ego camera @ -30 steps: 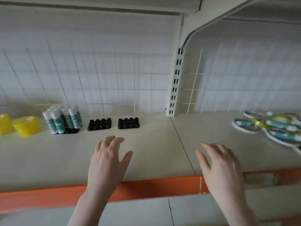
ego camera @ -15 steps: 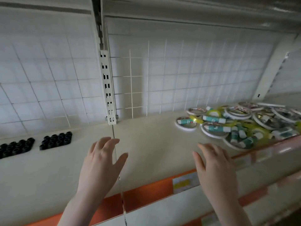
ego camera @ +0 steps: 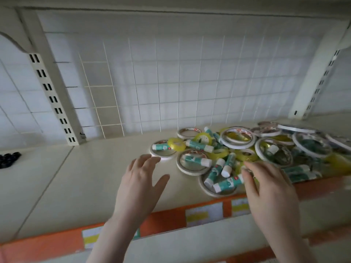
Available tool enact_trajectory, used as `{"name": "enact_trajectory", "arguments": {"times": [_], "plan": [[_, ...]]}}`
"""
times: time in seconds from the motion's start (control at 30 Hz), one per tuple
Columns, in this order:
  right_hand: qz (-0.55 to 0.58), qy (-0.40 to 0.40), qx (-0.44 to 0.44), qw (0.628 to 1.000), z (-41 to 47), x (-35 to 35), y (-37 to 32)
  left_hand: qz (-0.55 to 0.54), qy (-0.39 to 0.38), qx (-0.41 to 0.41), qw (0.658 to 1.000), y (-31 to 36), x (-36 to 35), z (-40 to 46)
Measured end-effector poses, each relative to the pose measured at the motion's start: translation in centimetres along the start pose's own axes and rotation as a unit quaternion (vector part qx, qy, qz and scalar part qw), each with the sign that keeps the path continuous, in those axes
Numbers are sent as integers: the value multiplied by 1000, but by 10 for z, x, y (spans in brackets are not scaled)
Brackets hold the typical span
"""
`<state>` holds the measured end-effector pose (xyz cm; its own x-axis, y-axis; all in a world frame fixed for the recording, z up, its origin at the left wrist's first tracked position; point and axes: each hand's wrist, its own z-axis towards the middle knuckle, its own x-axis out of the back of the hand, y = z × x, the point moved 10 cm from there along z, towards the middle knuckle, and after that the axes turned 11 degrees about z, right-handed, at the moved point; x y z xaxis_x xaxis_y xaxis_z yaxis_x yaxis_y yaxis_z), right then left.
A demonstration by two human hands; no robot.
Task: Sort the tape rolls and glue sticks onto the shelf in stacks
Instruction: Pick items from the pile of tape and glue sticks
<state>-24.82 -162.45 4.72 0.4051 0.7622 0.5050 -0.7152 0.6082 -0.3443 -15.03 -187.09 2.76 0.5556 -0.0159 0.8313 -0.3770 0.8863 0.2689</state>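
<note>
A loose pile of white tape rolls (ego camera: 238, 138), yellow tape rolls (ego camera: 176, 144) and teal-and-white glue sticks (ego camera: 197, 160) covers the right part of the cream shelf (ego camera: 91, 173). My left hand (ego camera: 139, 182) hovers with spread fingers just left of the pile and holds nothing. My right hand (ego camera: 269, 185) reaches over the pile's front edge, fingers straight; its fingertips lie by a yellow roll and a glue stick (ego camera: 228, 184). Whether they touch is unclear.
A black tray of holes (ego camera: 8, 159) sits at the far left of the shelf. A white wire grid (ego camera: 171, 88) backs the shelf between slotted uprights (ego camera: 55, 103). An orange strip with price labels (ego camera: 204, 214) runs along the front edge.
The view has swung right, from the standing glue sticks and black trays to the mixed pile. Both hands have travelled right with it; my right hand now reaches over the pile.
</note>
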Motion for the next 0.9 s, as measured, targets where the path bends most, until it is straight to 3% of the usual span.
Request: {"name": "enact_trajectory", "arguments": {"times": [0.23,0.6,0.9], "plan": [[50,-33,9,998,19,2,42,11,-10,-40,999,69,-12,22],[84,-51,25,995,18,-7,57,39,-50,-219,974,131,-54,42],[140,-107,70,982,17,-20,55,39,-22,-219,975,124,-59,53]]}}
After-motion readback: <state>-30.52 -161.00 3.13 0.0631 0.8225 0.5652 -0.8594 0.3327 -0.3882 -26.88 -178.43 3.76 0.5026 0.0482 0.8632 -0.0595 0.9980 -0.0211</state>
